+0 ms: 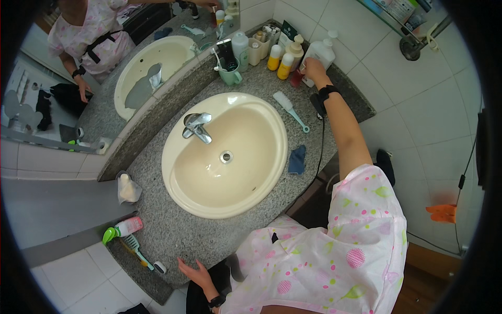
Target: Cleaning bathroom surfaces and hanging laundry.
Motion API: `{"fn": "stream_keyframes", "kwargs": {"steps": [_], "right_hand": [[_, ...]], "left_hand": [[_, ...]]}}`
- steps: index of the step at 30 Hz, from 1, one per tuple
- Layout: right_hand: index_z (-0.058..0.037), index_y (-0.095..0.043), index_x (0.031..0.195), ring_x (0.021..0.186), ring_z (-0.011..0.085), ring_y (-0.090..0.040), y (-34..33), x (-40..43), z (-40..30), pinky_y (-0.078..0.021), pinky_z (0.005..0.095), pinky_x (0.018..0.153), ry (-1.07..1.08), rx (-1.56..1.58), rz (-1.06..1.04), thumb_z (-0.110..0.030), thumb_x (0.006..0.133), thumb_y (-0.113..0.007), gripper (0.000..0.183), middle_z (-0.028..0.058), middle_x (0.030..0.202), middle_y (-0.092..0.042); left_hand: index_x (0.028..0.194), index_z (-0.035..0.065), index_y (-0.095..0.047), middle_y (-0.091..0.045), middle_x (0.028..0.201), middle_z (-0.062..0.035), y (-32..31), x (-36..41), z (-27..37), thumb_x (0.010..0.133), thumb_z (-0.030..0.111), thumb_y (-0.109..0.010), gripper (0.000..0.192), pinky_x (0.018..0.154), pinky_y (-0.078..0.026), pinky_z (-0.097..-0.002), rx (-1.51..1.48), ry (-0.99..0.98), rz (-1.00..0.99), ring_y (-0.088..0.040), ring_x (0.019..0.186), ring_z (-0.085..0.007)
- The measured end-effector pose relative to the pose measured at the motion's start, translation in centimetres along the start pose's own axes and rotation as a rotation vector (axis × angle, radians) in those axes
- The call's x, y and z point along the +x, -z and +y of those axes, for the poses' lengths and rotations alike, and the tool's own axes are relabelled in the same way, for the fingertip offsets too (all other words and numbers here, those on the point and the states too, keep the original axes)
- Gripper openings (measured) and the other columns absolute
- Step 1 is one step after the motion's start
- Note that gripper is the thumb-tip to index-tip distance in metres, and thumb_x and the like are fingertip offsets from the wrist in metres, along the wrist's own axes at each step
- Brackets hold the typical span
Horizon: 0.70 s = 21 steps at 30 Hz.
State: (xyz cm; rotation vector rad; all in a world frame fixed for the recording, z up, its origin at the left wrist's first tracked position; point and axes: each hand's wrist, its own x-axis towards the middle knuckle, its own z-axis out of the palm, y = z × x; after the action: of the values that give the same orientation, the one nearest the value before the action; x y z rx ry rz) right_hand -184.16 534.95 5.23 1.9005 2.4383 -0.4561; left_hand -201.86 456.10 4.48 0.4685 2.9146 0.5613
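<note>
At the far right corner of the granite counter (pixel 153 231), my right hand (pixel 315 71) is in front of a large white pump bottle (pixel 323 51). Close by its fingertips stands a small red container (pixel 297 79); the hand's own back hides whether it grips anything. Two yellow bottles with white caps (pixel 285 66) and a beige pump bottle (pixel 295 49) stand just left of it. My left hand (pixel 199 276) hovers at the near left edge of the counter, fingers apart and holding nothing. Between the hands lies the cream oval sink (pixel 188 204) with a chrome faucet (pixel 198 126).
A light-blue handled brush (pixel 291 110) and a dark blue cloth (pixel 297 159) lie right of the sink. Behind it, a green mug (pixel 230 76) holds toothbrushes. A pink bottle with green pump (pixel 124 228) and a comb (pixel 137 249) lie left. A black cable (pixel 321 153) crosses the right edge.
</note>
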Motion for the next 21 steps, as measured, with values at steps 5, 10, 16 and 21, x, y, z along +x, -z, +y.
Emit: {"fn": "stream_keyframes", "kwargs": {"steps": [5,10,16,21], "right_hand": [[-0.0027,-0.058,0.115,0.096,0.0334,-0.063,-0.2,-0.5,0.8,-0.0512,0.0442,0.078,0.054,0.028,0.107,-0.022,0.076,-0.079,0.048,0.018,0.102,-0.066],[-0.0082,-0.053,0.13,0.115,0.0294,-0.057,3.9,-7.7,1.4,-0.049,0.0425,0.09,-0.006,0.023,0.245,-0.036,0.077,-0.077,0.065,0.0112,0.126,-0.06],[-0.0055,-0.05,0.134,0.118,0.0319,-0.056,2.6,-14.2,9.4,-0.0478,0.0424,0.095,0.001,0.144,0.176,-0.038,0.069,-0.083,0.079,0.0164,0.129,-0.058],[-0.0018,-0.052,0.131,0.116,0.0352,-0.057,-2.0,-13.8,11.5,-0.0482,0.043,0.096,-0.021,0.281,0.026,-0.029,0.07,-0.083,0.074,0.0209,0.125,-0.059]], "left_hand": [[0.147,0.0009,-0.026,-0.039,0.134,-0.0233,-0.2,-0.2,-0.5,0.085,-0.002,-0.063,0.073,0.099,-0.041,-0.0479,0.01,0.021,-0.007,-0.044,0.125,-0.0407],[0.147,0.0008,-0.027,-0.04,0.134,-0.0239,-0.3,-0.3,-0.2,0.084,-0.002,-0.063,0.073,0.098,-0.041,-0.0475,-0.006,-0.004,-0.007,-0.045,0.123,-0.0407],[0.147,0.0,-0.027,-0.04,0.135,-0.0232,-1.5,0.4,0.3,0.082,-0.002,-0.063,0.074,0.097,-0.041,-0.0463,0.012,-0.017,-0.034,-0.046,0.123,-0.0384],[0.146,-0.0024,-0.028,-0.04,0.134,-0.0252,-2.2,1.2,-0.4,0.082,-0.001,-0.062,0.072,0.1,-0.039,-0.0469,0.006,-0.146,-0.025,-0.046,0.122,-0.0404]]}}
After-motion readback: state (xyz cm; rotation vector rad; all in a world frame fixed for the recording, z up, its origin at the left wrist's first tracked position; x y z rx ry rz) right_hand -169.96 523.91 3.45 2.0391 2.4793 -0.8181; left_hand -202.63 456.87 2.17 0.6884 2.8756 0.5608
